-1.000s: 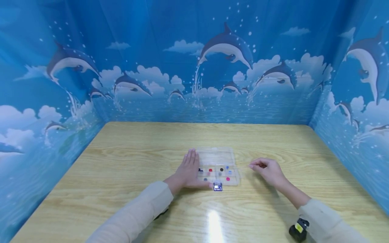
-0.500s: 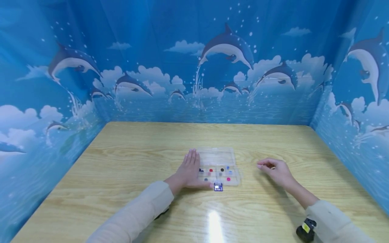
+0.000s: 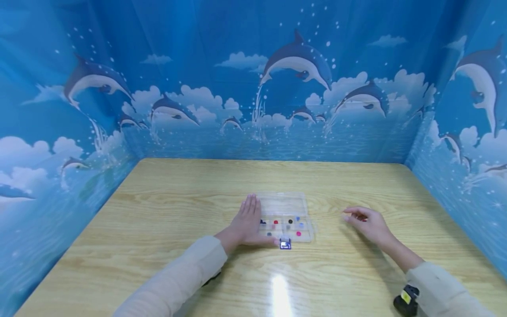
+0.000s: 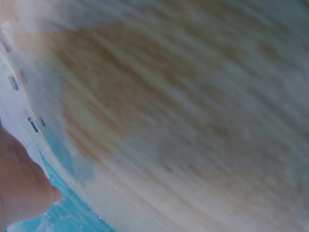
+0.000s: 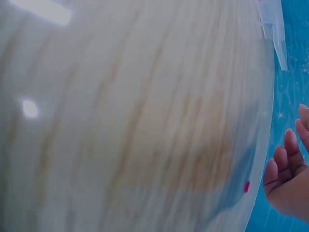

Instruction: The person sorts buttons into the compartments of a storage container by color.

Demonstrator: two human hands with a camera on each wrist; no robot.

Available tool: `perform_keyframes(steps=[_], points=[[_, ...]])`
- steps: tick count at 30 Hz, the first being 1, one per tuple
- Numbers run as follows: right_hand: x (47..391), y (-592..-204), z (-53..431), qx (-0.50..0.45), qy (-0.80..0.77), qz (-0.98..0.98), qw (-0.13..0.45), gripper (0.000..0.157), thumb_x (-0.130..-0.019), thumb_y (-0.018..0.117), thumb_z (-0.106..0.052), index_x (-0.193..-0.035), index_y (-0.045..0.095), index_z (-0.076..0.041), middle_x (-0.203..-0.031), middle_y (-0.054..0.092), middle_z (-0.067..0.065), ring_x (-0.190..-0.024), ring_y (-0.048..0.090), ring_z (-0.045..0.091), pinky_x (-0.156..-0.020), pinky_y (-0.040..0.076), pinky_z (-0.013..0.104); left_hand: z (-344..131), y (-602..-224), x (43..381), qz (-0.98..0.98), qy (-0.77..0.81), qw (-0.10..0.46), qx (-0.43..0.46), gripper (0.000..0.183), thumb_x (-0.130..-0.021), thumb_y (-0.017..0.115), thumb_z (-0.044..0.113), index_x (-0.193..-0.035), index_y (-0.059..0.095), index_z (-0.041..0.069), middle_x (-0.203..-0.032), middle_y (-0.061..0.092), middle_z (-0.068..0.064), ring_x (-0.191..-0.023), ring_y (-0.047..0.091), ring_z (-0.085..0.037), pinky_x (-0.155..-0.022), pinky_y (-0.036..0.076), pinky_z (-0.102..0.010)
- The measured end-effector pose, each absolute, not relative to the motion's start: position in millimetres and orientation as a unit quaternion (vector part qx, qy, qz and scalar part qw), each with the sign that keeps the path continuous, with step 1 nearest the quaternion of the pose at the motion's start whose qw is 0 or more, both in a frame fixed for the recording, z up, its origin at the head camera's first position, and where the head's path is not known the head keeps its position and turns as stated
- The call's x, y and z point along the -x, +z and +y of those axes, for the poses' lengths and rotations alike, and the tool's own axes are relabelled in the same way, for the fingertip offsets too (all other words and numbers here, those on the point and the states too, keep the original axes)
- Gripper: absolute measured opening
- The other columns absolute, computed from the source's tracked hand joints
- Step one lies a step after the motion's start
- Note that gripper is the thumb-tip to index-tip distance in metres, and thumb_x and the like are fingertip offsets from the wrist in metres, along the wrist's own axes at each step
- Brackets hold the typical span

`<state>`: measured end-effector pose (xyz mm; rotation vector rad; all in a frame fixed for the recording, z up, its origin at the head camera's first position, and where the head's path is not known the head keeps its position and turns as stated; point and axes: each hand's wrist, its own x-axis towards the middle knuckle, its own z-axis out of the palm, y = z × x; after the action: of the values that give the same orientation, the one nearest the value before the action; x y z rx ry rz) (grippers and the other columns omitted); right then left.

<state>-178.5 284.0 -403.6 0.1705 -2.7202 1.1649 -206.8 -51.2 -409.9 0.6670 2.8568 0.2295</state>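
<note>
A clear plastic compartment box point(image 3: 310, 237) lies with its lid point(image 3: 281, 203) folded back. Small round pieces, red, black, blue and pink, are scattered in its compartments. My left hand point(image 3: 247, 224) lies flat along the box's left side, fingers straight and thumb stretched along the front edge. A small blue-framed square point(image 3: 285, 244) sits at the box's front, by that thumb. Right of the box, my right hand point(image 3: 368, 224) hovers low with loosely bent fingers, thumb and forefinger slightly apart. A small red piece point(image 5: 246, 186) shows on the table near this hand in the right wrist view.
The wood-grain table point(image 3: 178, 189) spreads around the box on all sides. Blue curtains point(image 3: 222, 79) printed with dolphins enclose its back and sides. A black wrist device point(image 3: 406, 300) hangs under the right sleeve.
My right hand has moved to the right, away from the box, and its thumb and forefinger have parted. A red piece now shows under its fingers. The left hand keeps its place.
</note>
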Motion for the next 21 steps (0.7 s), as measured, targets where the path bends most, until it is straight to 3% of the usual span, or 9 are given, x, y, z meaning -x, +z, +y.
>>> perform_keyframes(steps=[7,21], points=[[180.1,-405.1,296.6,-0.06,0.392,-0.914,0.086,0.032,-0.086,0.065,-0.015,-0.111,0.064,0.005,-0.076,0.056,-0.006,-0.066,0.046,-0.002,-0.054,0.041,0.019,-50.7,-409.5,207.3,0.966,0.077,0.101,-0.225,0.128,-0.066,0.049,0.083,-0.147,0.0,-0.003,-0.154,-0.008,-0.021,-0.144,-0.007,-0.032,-0.119,0.004,-0.039],[183.4,-402.8,316.4,-0.017,0.374,-0.926,0.051,0.044,-0.089,0.063,-0.028,-0.118,0.06,0.005,-0.08,0.057,-0.003,-0.066,0.045,0.0,-0.054,0.041,0.02,-51.6,-408.7,206.4,0.965,0.079,0.098,-0.229,0.128,-0.067,0.05,0.083,-0.147,0.0,-0.003,-0.155,-0.007,-0.021,-0.144,-0.007,-0.032,-0.119,0.004,-0.039]])
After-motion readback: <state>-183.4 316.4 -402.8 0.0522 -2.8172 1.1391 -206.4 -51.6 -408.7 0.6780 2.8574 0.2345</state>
